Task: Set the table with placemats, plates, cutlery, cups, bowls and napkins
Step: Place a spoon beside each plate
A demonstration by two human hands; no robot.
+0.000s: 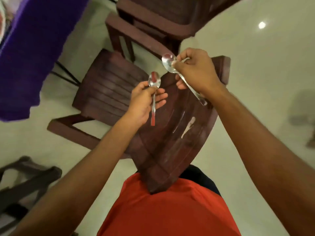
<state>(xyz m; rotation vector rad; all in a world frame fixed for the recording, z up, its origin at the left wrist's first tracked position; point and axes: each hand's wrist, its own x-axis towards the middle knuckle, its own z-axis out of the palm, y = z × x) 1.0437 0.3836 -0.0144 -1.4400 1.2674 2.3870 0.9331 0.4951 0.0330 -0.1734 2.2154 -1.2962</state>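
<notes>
Head view: a dark brown plastic chair (pixel 109 92) stands straight below the camera. Its slatted seat faces a hanging purple cloth (pixel 34 48) at upper left, and its scuffed backrest rises toward the person's red shirt (pixel 170 210). A second brown chair (pixel 153 19) stands beyond it at the top, and part of a third chair (pixel 25 178) shows at lower left. The pale glossy floor (pixel 255 65) carries a bright round reflection (pixel 262 25) at upper right. The picture is soft with motion blur, most of all at the cloth's edge.

Both arms reach out over the backrest. The left grip (pixel 143 103) pinches a small steel spoon (pixel 154 80) at the neck between thumb and forefinger, with the other fingers loosely spread beneath. The bowl points up and away, and the flat handle hangs down past the palm.

The right grip (pixel 197 70), higher and to the right, is curled round a larger steel spoon (pixel 167 63). Its bowl sticks out to the left of the knuckles and its handle slants down under the wrist. A sliver of metal shows above the fingers, but whether that is another piece of cutlery cannot be told. The two spoons are near each other but apart, and both are held in the air above the chair.
</notes>
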